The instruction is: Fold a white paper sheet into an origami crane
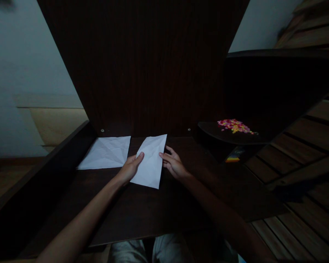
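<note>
Between my two hands a white sheet of paper (150, 160), folded or cut small and slightly creased, is held up over the dark desk. My left hand (131, 167) grips its left edge, thumb on top and fingers behind. On the opposite edge, my right hand (174, 163) pinches it with the thumb in front, the other fingers partly curled behind. To the left, a larger creased white paper (105, 152) lies flat on the desk, close to my left hand.
A dark wooden desk (142, 215) has a tall back panel (142, 65) and a raised left side board (41, 171). At right, small pink, red and yellow pieces (235, 126) lie heaped on a rounded shelf (208, 130). Something rainbow-striped (233, 159) sits beneath it.
</note>
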A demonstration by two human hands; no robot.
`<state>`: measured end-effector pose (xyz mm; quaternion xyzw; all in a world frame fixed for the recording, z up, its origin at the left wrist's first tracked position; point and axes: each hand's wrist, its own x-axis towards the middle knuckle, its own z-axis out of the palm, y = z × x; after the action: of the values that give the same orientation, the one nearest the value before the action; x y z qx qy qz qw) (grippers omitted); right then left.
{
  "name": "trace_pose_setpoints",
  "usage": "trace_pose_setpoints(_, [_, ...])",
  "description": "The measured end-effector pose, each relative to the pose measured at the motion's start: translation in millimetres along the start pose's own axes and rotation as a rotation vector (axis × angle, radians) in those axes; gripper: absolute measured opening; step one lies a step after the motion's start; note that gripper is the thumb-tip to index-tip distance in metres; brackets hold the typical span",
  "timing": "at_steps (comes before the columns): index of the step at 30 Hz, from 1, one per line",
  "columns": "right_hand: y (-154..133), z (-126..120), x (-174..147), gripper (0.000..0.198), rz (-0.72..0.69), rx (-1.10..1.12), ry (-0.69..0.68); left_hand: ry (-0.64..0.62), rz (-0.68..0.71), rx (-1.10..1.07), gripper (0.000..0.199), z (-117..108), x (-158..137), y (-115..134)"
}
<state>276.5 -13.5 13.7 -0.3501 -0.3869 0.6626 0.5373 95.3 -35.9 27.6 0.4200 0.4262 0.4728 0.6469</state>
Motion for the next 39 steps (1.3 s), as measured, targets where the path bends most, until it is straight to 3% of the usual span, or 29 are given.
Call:
trace_pose_setpoints(4, [-1, -3, 0, 0.059, 0.032, -0.005, -0.026, 0.073, 0.069, -0.040, 0.043, 1, 1, -5])
trace_pose_setpoints(9, [-1, -3, -1, 0.030, 0.034, -0.122, -0.127, -0.008, 0.049, 0.011, 0.040, 1, 1, -7])
trace_pose_setpoints(17, [-1, -12, 1, 0.030, -0.079, -0.221, -0.116, 0.090, 0.161, 0.046, 0.034, -5, 3, -1])
trace_pose_setpoints(25, [-7, -9, -1, 0.017, -0.085, -0.110, -0.094, 0.008, 0.065, -0.239, 0.013, -9, 5, -4])
trace_pose_setpoints(29, [-10, -9, -2, 0.014, -0.098, -0.113, -0.114, -0.088, 0.003, -0.268, 0.027, -13, 3, -1])
trace_pose_setpoints(32, [-12, -9, -4, 0.023, -0.098, -0.118, -0.089, -0.058, 0.070, -0.167, 0.035, -10, 2, -1])
trace_pose_setpoints(36, [-13, -8, -7, 0.024, -0.182, -0.262, -0.046, -0.027, 0.251, 0.025, 0.067, -4, 0, -3])
trace_pose_setpoints(39, [-10, -7, -8, 0.041, -0.210, -0.282, -0.135, 0.022, 0.320, 0.184, 0.049, -3, 0, -4])
